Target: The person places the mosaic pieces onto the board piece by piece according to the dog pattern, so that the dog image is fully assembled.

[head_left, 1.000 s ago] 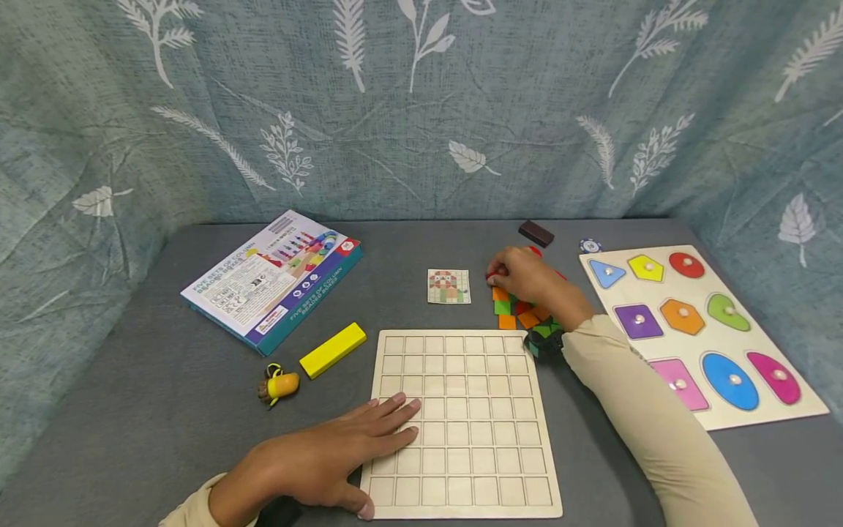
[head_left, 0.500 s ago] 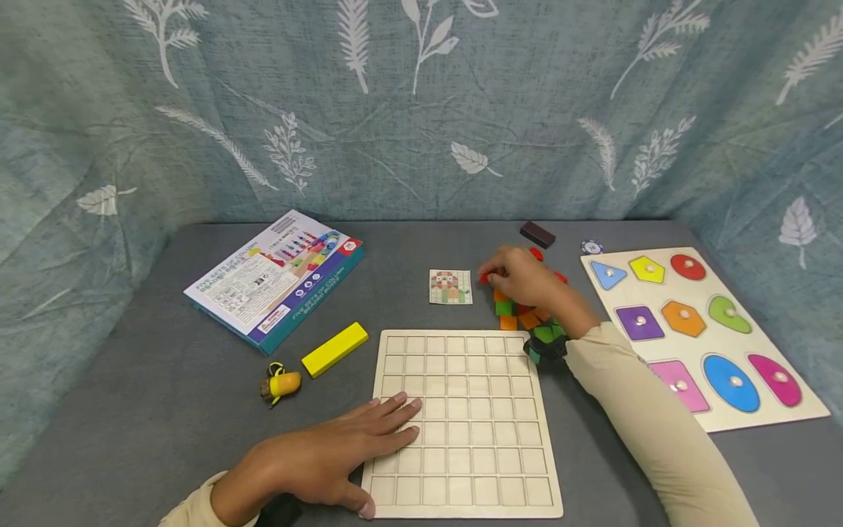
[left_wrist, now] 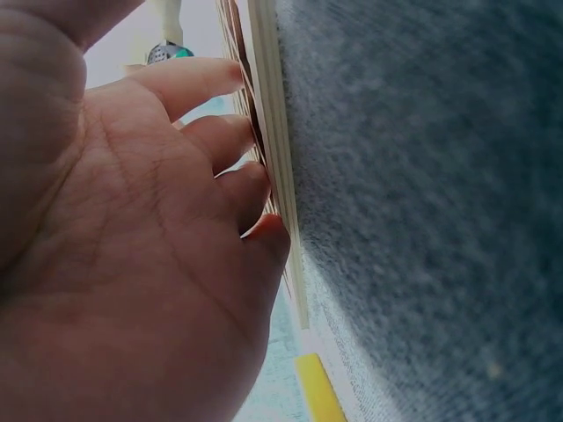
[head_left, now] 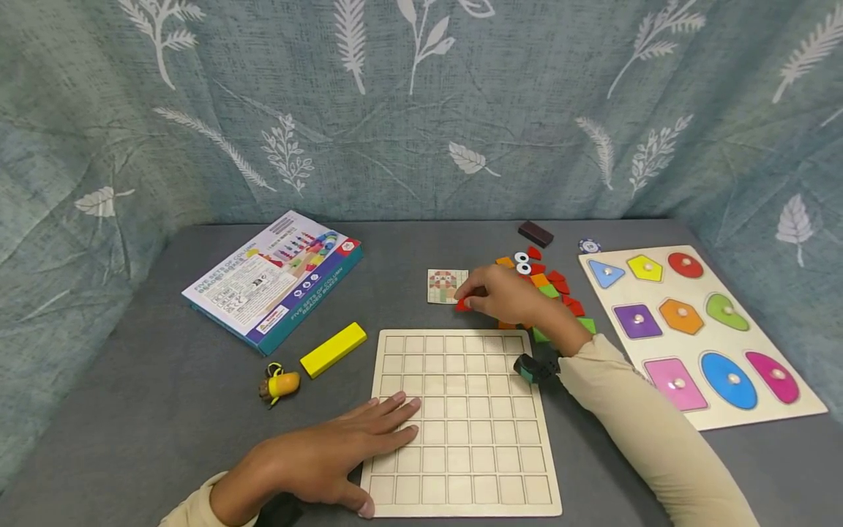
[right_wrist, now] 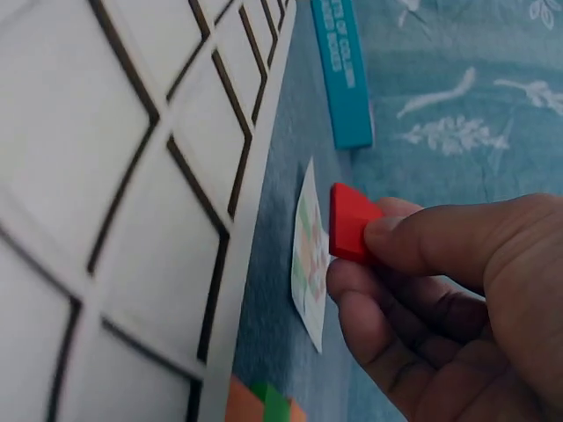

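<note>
A wooden grid board (head_left: 469, 421) with blank square cells lies at the front middle of the table. My left hand (head_left: 345, 450) rests on its left edge, fingers spread and straight. Between thumb and fingers, my right hand (head_left: 503, 296) pinches a red tile (right_wrist: 350, 224), which shows a slanted edge in the right wrist view. That hand is above the table, just beyond the board's far edge and beside the small pattern card (head_left: 443, 285). Behind and under it lies a pile of red, green and orange tiles (head_left: 556, 282), partly hidden by the hand.
Right of the pile lies a shape puzzle board (head_left: 665, 359) with knobs. A dark brown block (head_left: 536, 233) and a poker chip (head_left: 589, 246) are at the back. On the left are a boxed set (head_left: 273, 282), a yellow block (head_left: 333, 350) and a small bee figure (head_left: 279, 384).
My right hand has moved left and toward the board with the red tile, away from the pile, uncovering more tiles and two round eye pieces. My left hand stays put.
</note>
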`<state>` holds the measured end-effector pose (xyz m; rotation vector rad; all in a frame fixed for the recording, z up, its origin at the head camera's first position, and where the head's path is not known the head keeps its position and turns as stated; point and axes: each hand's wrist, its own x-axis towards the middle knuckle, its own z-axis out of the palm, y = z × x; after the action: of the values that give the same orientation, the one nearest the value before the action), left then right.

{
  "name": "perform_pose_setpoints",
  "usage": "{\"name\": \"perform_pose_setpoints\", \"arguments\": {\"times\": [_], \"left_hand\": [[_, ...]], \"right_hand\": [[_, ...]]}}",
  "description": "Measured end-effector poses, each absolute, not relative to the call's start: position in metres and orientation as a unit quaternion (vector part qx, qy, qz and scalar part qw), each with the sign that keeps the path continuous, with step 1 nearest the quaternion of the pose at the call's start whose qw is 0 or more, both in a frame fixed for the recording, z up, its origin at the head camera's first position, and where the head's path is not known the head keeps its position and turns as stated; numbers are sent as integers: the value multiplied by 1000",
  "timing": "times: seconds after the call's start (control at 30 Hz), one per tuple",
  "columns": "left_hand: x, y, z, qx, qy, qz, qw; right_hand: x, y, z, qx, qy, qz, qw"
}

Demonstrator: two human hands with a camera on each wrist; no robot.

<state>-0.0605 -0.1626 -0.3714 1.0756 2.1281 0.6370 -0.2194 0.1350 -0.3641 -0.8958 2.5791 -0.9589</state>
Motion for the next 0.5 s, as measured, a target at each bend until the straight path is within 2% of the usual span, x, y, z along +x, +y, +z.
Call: {"name": "perform_pose_setpoints", "arguments": {"times": [0.3, 0.5], "left_hand": [[-61, -164, -372, 421, 812, 244, 322], [-61, -164, -373, 427, 809, 247, 319]], "right_hand": [[-210, 121, -368, -377, 862, -323, 103], [-206, 114, -370, -387, 857, -325, 99]]}}
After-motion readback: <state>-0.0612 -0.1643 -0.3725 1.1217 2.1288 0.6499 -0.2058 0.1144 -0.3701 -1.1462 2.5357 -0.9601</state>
